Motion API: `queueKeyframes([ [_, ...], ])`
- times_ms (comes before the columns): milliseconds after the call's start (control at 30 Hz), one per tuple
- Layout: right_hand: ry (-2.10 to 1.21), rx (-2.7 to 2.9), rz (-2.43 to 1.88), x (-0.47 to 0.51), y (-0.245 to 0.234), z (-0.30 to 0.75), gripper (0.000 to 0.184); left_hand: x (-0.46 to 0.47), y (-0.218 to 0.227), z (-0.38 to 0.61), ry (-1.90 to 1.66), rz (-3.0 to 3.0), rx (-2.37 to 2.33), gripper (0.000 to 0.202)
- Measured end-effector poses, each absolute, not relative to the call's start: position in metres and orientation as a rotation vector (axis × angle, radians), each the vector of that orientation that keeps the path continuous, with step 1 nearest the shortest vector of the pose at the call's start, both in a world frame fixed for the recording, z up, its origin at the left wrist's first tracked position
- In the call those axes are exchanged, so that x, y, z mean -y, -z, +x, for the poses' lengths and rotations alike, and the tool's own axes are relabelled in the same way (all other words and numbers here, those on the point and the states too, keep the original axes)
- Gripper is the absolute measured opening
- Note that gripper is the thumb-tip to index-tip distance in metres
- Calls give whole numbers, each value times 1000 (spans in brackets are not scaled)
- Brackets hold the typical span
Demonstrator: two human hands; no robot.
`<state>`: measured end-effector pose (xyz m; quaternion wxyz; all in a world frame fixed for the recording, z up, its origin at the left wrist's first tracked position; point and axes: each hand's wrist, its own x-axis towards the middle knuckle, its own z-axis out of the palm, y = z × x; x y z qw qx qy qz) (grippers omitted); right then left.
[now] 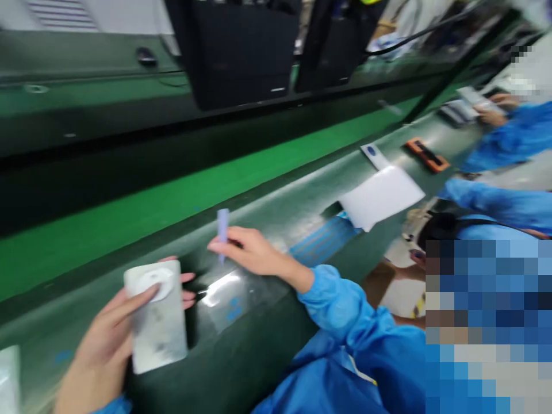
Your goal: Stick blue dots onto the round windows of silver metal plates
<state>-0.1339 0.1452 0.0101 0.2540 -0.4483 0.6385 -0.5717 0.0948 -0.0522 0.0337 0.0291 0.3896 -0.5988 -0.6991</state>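
My left hand (106,325) is closed round a pale, flat phone (159,333), its thumb lying on the round white ring near the top. Dark smudges or reflections show on the phone's lower half. To the right, my right hand (254,250) pinches a small lavender strip (223,225) upright between thumb and fingers. Below that hand lies a clear plastic sheet or bag (228,305) with blue marks, resting on the dark green bench. The picture is blurred, so fine detail is lost.
White sheets (382,198) partly cover a blue striped piece (325,238) on the bench (241,368). Farther right are an orange-and-black object (426,155) and a co-worker's blue sleeve (509,138). Dark monitors (241,57) hang above; a white object (9,376) lies at far left.
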Motion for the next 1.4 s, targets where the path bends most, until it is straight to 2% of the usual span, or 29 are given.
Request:
queueKeyframes([
  [67,1640,-1624,-1111,-160,-5,-129,43,32,-50,93,2501,1203,1632,60],
  [200,1605,-1537,-1019,-185,7,-116,54,21,-54,94,2732,1102,1436,62],
  [400,1417,-1557,-1021,-209,4,-90,50,11,-42,104,2946,930,1364,60],
  [533,1262,-1600,-1159,-217,7,-83,44,3,-35,99,2913,914,1387,53],
  [800,1258,-1659,-1245,-229,19,-84,35,-1,-34,97,2894,869,1411,43],
  [1033,1273,-1638,-1228,-230,17,-85,41,1,-29,96,2920,803,1429,44],
  [1133,1376,-1570,-1104,-228,10,-84,40,-2,-29,94,2889,756,1476,41],
  [1267,1669,-1497,-934,-218,-10,-85,37,-17,-29,88,2773,608,1484,38],
  [1400,1797,-1543,-913,-200,-26,-88,36,-36,-24,81,2731,530,1440,38],
])
